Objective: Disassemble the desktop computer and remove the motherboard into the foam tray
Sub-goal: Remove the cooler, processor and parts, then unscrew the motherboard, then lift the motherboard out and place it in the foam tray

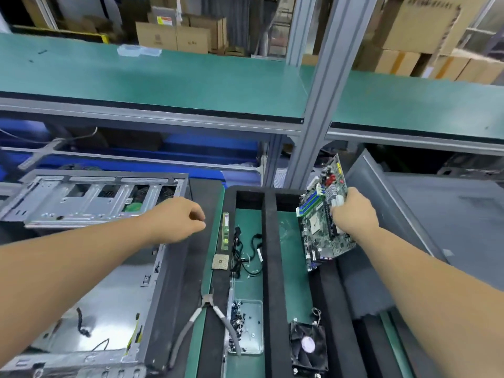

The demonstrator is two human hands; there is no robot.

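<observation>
My right hand grips the green motherboard by its right edge and holds it tilted over the right compartment of the black foam tray. The board's lower corner is close to the tray's right wall; I cannot tell whether it touches. My left hand hovers with loosely curled fingers and holds nothing, between the opened desktop case and the tray. The case lies on its side at the left, its metal interior exposed with a few loose cables.
In the tray's left compartment lie a memory stick, a CPU chip, black cables and a clear box of screws. Cutting pliers rest on the tray's left wall. A cooling fan sits at the front. A grey panel lies at right.
</observation>
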